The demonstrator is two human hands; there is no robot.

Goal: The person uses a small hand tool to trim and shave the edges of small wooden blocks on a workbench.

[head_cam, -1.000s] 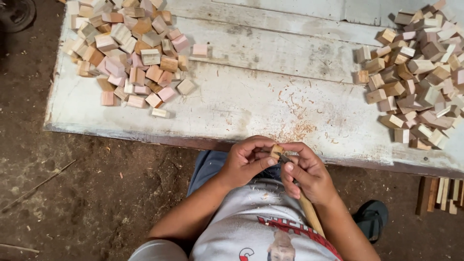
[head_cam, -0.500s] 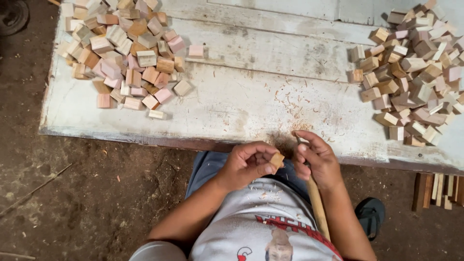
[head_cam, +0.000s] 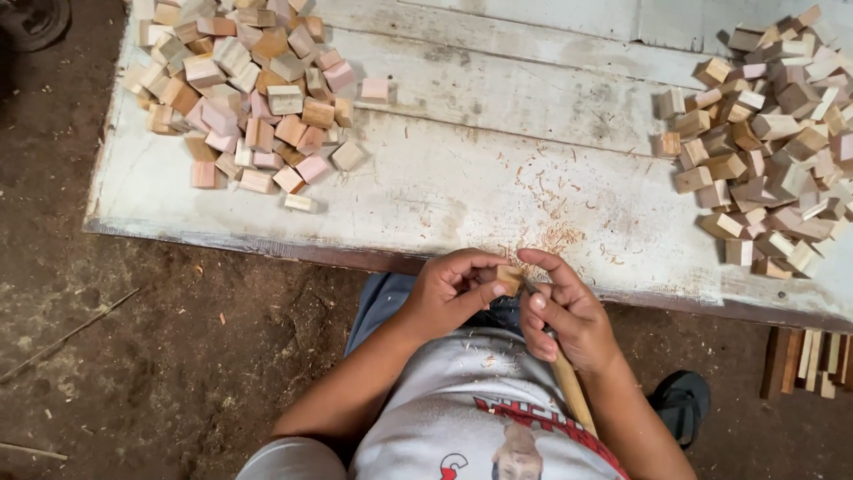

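Note:
My left hand (head_cam: 453,291) pinches a small wooden block (head_cam: 510,278) between thumb and fingers, just off the near edge of a worn white board table (head_cam: 462,178). Close to its right, my right hand (head_cam: 565,313) is wrapped around a tool with a pale wooden handle (head_cam: 573,391) that slants down past my wrist. The tool's working end is hidden between the fingers and the block. Wood shavings (head_cam: 555,233) lie on the table just beyond my hands.
A pile of small wooden blocks (head_cam: 249,89) covers the table's far left, another pile (head_cam: 773,151) its right side. Thin wooden strips (head_cam: 813,360) lie on the dirt floor at the right. A dark sandal (head_cam: 680,404) rests beside my right arm.
Both hands have stayed together on the block at the table's edge; the right fingers opened out a little and shifted against the block. The piles have not changed.

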